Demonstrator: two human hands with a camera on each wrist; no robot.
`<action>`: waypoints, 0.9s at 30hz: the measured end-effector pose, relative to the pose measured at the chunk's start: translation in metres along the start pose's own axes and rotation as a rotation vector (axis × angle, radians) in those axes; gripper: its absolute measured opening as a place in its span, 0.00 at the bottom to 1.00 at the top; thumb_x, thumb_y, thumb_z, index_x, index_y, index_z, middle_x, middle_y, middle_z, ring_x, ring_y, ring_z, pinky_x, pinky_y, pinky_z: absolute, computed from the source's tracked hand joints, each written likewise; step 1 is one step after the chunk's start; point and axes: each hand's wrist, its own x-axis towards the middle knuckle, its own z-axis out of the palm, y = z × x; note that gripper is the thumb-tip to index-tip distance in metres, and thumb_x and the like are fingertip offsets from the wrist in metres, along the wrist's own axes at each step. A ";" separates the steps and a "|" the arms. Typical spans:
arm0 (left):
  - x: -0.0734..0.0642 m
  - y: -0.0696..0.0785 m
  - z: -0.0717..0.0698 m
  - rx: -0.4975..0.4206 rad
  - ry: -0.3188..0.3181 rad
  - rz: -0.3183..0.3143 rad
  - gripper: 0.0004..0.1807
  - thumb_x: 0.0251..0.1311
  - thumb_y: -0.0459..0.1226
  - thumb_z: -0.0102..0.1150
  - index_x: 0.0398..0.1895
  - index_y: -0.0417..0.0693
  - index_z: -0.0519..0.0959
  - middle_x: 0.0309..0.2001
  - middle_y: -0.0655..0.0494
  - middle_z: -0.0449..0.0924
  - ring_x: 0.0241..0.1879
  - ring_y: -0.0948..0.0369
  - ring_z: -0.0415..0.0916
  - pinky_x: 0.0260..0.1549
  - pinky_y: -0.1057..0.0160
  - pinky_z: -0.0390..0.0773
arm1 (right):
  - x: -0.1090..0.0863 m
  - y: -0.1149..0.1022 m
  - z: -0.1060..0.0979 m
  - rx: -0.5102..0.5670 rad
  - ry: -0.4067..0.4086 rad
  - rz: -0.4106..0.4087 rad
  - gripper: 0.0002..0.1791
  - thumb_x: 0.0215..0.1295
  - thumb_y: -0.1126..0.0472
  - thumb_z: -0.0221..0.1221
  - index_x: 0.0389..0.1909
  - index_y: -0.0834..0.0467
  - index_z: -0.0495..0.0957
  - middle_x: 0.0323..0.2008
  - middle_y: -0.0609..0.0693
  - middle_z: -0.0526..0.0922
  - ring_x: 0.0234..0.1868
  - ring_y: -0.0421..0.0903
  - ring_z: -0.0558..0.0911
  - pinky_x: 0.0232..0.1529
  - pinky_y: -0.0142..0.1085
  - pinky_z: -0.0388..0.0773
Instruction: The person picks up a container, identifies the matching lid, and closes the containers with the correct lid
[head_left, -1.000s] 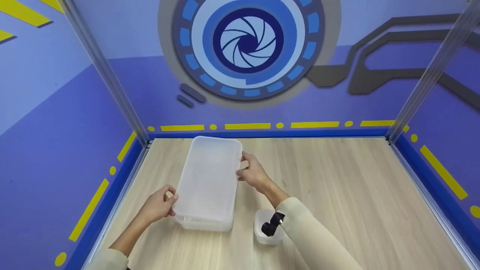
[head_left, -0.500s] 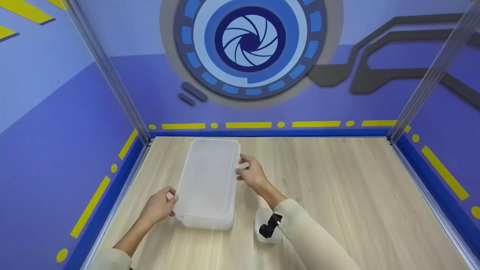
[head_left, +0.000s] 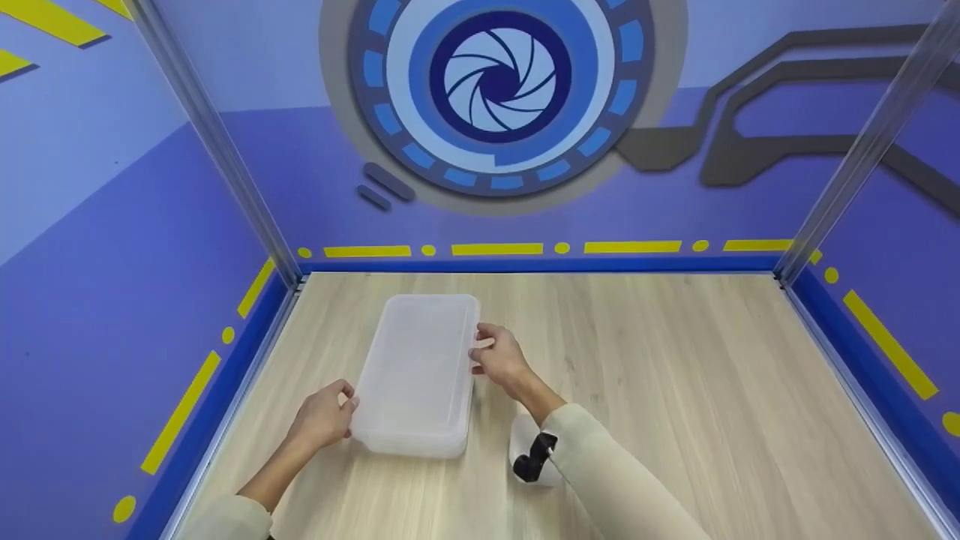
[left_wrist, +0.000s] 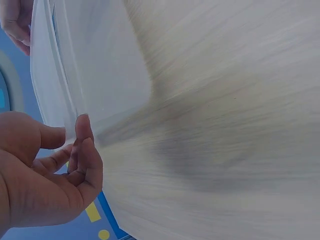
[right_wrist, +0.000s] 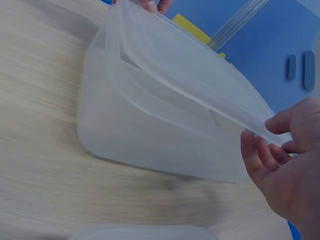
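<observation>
A translucent white plastic lid [head_left: 420, 360] lies tilted over a matching rectangular box [right_wrist: 150, 130]. In the right wrist view a gap shows between lid and box rim, wider toward the right hand. My left hand [head_left: 324, 414] holds the lid's left edge near its front corner, thumb and curled fingers at the rim in the left wrist view. On the far right side, my right hand [head_left: 502, 361] pinches the lid's edge between thumb and fingers. What the box contains cannot be made out through the cloudy plastic.
A small translucent container [head_left: 523, 435] stands right of the box, partly hidden by the right sleeve [head_left: 615, 465] and a black wrist-worn device [head_left: 536, 457]. The wood-grain table [head_left: 675, 360] is bounded by blue printed panels [head_left: 525, 225] and metal posts [head_left: 217, 150].
The lid's far end has come down and toward me, closer to the box. The right hand has lowered with it; the left hand has shifted only slightly.
</observation>
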 end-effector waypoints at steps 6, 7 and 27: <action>-0.001 0.000 0.001 -0.024 -0.008 -0.007 0.06 0.77 0.34 0.55 0.48 0.40 0.78 0.19 0.56 0.79 0.20 0.59 0.81 0.21 0.63 0.72 | 0.000 -0.002 0.001 -0.021 -0.020 0.025 0.36 0.69 0.77 0.56 0.77 0.73 0.59 0.66 0.67 0.69 0.44 0.50 0.78 0.41 0.41 0.88; -0.001 0.000 0.001 -0.027 -0.012 -0.009 0.06 0.77 0.34 0.56 0.48 0.40 0.78 0.19 0.56 0.80 0.21 0.58 0.82 0.21 0.63 0.71 | 0.000 -0.002 0.001 -0.031 -0.019 0.027 0.36 0.69 0.77 0.56 0.77 0.73 0.59 0.66 0.67 0.69 0.45 0.50 0.78 0.41 0.40 0.88; -0.001 -0.001 0.001 -0.009 -0.036 -0.017 0.03 0.76 0.33 0.58 0.43 0.41 0.77 0.19 0.54 0.79 0.22 0.51 0.84 0.20 0.63 0.70 | -0.004 0.005 0.001 -0.115 -0.022 0.058 0.34 0.70 0.76 0.56 0.77 0.73 0.61 0.52 0.64 0.73 0.40 0.48 0.78 0.44 0.48 0.89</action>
